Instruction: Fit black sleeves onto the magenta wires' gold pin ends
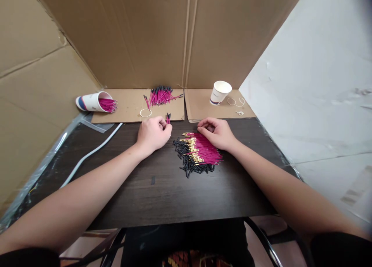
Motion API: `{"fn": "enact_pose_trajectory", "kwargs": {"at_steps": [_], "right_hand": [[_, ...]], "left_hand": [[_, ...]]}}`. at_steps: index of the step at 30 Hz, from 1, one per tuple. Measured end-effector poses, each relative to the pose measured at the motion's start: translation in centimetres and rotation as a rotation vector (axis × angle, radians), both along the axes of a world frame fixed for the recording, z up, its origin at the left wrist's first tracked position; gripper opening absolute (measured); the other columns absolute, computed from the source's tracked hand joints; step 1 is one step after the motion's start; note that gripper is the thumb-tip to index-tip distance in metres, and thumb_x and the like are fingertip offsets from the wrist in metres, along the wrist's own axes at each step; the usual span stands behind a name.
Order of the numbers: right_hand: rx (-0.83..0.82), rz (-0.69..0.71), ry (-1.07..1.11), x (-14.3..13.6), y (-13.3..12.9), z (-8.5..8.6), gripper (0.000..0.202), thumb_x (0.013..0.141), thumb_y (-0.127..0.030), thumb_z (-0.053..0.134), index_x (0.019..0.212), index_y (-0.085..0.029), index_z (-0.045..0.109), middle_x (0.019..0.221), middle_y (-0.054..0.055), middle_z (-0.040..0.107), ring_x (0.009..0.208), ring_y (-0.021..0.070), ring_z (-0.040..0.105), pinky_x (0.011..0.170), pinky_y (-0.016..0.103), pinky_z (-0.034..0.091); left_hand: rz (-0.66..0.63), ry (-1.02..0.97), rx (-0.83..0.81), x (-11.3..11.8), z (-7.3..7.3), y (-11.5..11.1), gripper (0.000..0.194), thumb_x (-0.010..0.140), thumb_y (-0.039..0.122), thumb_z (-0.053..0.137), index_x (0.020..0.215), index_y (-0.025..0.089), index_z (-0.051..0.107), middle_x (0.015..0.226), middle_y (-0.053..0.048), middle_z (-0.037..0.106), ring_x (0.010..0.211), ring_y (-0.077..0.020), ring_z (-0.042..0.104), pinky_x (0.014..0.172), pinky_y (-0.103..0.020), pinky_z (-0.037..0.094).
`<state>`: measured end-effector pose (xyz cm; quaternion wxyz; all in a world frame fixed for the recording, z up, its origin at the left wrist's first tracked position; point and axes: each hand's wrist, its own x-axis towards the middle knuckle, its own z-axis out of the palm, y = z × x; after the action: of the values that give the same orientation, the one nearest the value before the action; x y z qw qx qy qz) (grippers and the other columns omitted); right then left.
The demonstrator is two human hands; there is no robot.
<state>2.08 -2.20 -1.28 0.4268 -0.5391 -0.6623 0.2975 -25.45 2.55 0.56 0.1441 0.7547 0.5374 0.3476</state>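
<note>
My left hand (154, 133) is closed around a few magenta wires (168, 119), whose black sleeved ends stick up past the fingers. My right hand (217, 133) rests at the upper right edge of a pile of magenta wires (207, 149) with gold metal tips. Its fingers are curled in toward the thumb, and whatever lies between them is hidden. Small black sleeves (200, 168) are heaped under and around the left and lower sides of that pile. Beyond my left hand, a bundle of magenta wires with black ends (161, 96) lies on a cardboard sheet (124, 114).
A paper cup (91, 102) lies on its side at the left, with magenta wires spilling out. Another cup (220, 93) stands upright at the right beside rubber bands (231, 101). One rubber band (145, 112) is near the bundle. A pale cable (90, 154) crosses the dark table (174, 205). Cardboard walls (130, 34) enclose the back.
</note>
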Motion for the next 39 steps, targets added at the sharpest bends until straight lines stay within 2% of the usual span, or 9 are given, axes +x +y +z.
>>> {"fn": "enact_pose_trajectory", "kwargs": {"at_steps": [7, 13, 22, 25, 29, 31, 34, 39], "right_hand": [[-0.016, 0.034, -0.070, 0.1, -0.1, 0.5, 0.020, 0.091, -0.037, 0.074, 0.096, -0.019, 0.079, 0.080, 0.003, 0.073, 0.065, 0.0140, 0.050, 0.066, 0.033, 0.042], [0.003, 0.091, -0.180, 0.3, -0.2, 1.2, 0.015, 0.091, -0.033, 0.074, 0.091, -0.019, 0.081, 0.074, 0.001, 0.068, 0.066, 0.0147, 0.049, 0.068, 0.033, 0.040], [0.038, 0.196, -0.197, 0.7, -0.3, 1.7, 0.010, 0.089, -0.029, 0.076, 0.087, -0.021, 0.081, 0.082, 0.002, 0.069, 0.070, 0.0149, 0.052, 0.067, 0.033, 0.041], [0.035, 0.245, -0.175, 0.9, -0.3, 2.0, 0.008, 0.088, -0.029, 0.078, 0.087, -0.021, 0.079, 0.082, 0.001, 0.068, 0.071, 0.0148, 0.053, 0.068, 0.033, 0.043], [-0.001, 0.339, -0.156, 1.2, -0.4, 2.5, 0.012, 0.087, -0.031, 0.082, 0.085, -0.020, 0.078, 0.081, 0.001, 0.067, 0.072, 0.0145, 0.054, 0.068, 0.033, 0.044], [-0.021, 0.372, -0.155, 1.3, -0.4, 2.6, 0.012, 0.087, -0.031, 0.084, 0.085, -0.020, 0.078, 0.082, 0.000, 0.068, 0.071, 0.0139, 0.055, 0.068, 0.032, 0.044], [-0.041, 0.388, -0.136, 1.4, -0.3, 2.7, 0.014, 0.087, -0.032, 0.085, 0.084, -0.020, 0.080, 0.080, 0.000, 0.068, 0.070, 0.0133, 0.054, 0.067, 0.032, 0.044], [-0.083, 0.383, -0.118, 1.4, -0.2, 2.6, 0.016, 0.088, -0.035, 0.084, 0.084, -0.019, 0.083, 0.077, 0.001, 0.069, 0.066, 0.0132, 0.052, 0.063, 0.032, 0.041]], "left_hand": [[0.023, 0.053, -0.048, 0.0, 0.1, 0.0, 0.015, 0.077, 0.024, 0.069, 0.063, 0.021, 0.065, 0.056, -0.002, 0.064, 0.053, -0.0174, 0.053, 0.058, -0.033, 0.037], [0.012, 0.051, -0.022, 0.1, 0.1, -0.1, 0.016, 0.078, 0.024, 0.072, 0.063, 0.021, 0.065, 0.056, -0.002, 0.064, 0.052, -0.0173, 0.052, 0.057, -0.032, 0.035], [0.017, 0.032, -0.031, 0.1, 0.0, -0.1, 0.016, 0.078, 0.025, 0.073, 0.066, 0.022, 0.063, 0.055, 0.000, 0.058, 0.052, -0.0163, 0.048, 0.056, -0.033, 0.034], [-0.109, -0.003, 0.021, 0.1, 0.1, -0.4, 0.011, 0.078, 0.024, 0.071, 0.072, 0.021, 0.062, 0.061, 0.001, 0.055, 0.055, -0.0151, 0.048, 0.059, -0.033, 0.037], [-0.451, -0.016, 0.104, -0.1, 0.4, -0.8, 0.006, 0.080, 0.022, 0.070, 0.082, 0.020, 0.064, 0.075, -0.001, 0.059, 0.067, -0.0164, 0.054, 0.068, -0.034, 0.046], [-0.568, 0.012, 0.119, -0.1, 0.5, -1.0, 0.004, 0.080, 0.021, 0.068, 0.083, 0.021, 0.066, 0.079, -0.002, 0.060, 0.071, -0.0179, 0.056, 0.070, -0.035, 0.048], [-0.655, 0.043, 0.133, -0.2, 0.6, -1.1, 0.004, 0.081, 0.020, 0.068, 0.085, 0.020, 0.068, 0.081, -0.003, 0.059, 0.075, -0.0198, 0.058, 0.074, -0.036, 0.050], [-0.716, 0.085, 0.169, -0.1, 0.5, -1.1, 0.003, 0.082, 0.020, 0.067, 0.085, 0.019, 0.069, 0.082, -0.004, 0.059, 0.076, -0.0197, 0.057, 0.074, -0.037, 0.050]]}}
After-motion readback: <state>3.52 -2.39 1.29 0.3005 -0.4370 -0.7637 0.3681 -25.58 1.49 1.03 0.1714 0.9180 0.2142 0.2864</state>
